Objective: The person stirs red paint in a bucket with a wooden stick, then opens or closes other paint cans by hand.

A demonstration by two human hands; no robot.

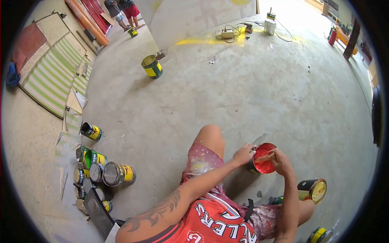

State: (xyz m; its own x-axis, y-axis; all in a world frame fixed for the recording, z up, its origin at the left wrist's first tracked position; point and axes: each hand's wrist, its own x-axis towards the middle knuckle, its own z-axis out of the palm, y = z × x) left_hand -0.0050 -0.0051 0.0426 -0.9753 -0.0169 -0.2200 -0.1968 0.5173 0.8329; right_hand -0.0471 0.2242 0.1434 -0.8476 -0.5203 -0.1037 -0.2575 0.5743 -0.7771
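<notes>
A paint can [254,167] stands on the floor in front of me, with red paint [265,167] inside and smeared up its inner wall. My left hand [244,154] is closed at the can's left rim, its fingertips curled over the edge. Over the opening, my right hand [282,163] is closed around a light-coloured flat stick [264,158], whose far end reaches into the red paint. A greyish streak [259,139] shows on the floor just behind the can.
Several paint cans [118,174] cluster at left, one open with green paint [88,158]. Another can [313,190] lies by my right knee. Ahead stand an open can [152,67], a white panel [202,20], and a power strip with cords [227,34]. Two people [123,14] stand far left.
</notes>
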